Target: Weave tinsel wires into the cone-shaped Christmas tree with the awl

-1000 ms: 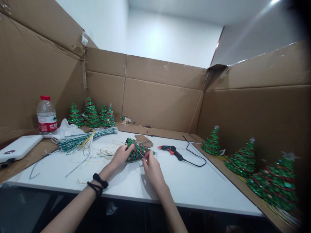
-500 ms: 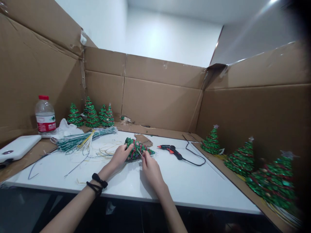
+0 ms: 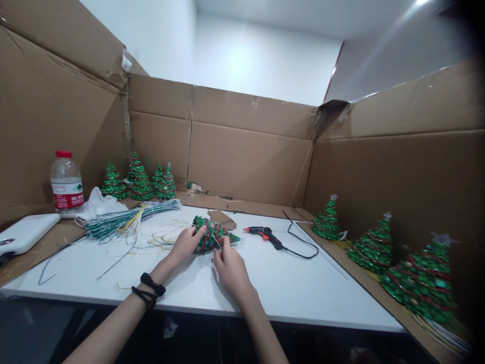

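Observation:
A small green sequin Christmas tree (image 3: 210, 233) with red trim lies on its side on the white table (image 3: 303, 288). My left hand (image 3: 185, 245) grips its wide base end, fingers curled round it. My right hand (image 3: 227, 265) sits just in front of the tree with its fingers pinched on a thin wire at the tree's side. A black hair tie is round my left wrist.
A bundle of green and yellow wires (image 3: 125, 220) lies to the left, loose strands about it. A black and orange glue gun (image 3: 265, 235) with its cord lies to the right. Finished trees stand at back left (image 3: 142, 183) and along the right (image 3: 373, 247). Water bottle (image 3: 66, 184), white box (image 3: 22, 233), cardboard walls (image 3: 246, 156) around.
My right hand has drawn slightly left and nearer to me, staying against the tree. The left hand keeps its hold on the tree. The view has shifted a little.

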Demonstrator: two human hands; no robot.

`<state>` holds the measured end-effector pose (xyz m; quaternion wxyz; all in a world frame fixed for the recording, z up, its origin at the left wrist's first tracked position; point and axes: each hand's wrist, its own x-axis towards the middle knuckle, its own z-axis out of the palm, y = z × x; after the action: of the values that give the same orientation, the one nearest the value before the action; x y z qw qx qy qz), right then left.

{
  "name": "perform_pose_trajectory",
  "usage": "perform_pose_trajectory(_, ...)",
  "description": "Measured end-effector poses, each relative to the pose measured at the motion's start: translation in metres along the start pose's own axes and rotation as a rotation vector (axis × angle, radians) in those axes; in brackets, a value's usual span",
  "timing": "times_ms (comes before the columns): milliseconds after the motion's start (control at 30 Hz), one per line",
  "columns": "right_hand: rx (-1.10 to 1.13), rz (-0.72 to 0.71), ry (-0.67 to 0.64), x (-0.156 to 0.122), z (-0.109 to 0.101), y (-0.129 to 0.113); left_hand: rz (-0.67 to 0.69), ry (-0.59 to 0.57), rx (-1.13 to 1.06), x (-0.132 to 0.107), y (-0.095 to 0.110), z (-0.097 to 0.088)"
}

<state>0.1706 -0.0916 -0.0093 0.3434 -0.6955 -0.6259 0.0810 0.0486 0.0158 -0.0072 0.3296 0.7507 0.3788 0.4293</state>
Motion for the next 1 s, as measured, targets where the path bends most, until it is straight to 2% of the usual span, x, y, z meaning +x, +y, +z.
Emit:
perform_pose_trajectory(200,0.119,0.042,0.082,0.0026,0.0060,0.0041,-0.011,-0.002,0.009,0.0008,0.0002,0.0003)
perform_pose_trajectory(533,0.068,0.016,0.132,0.0039,0.0037,0.0083,-0.015,0.000,-0.007,0.0003,-0.0007,0.0003)
perform_pose_trajectory(1000,0.052,0.038,0.111,0.0045,0.0034,0.0078,-0.018,-0.018,0.008,0.0005,-0.0020,0.0009)
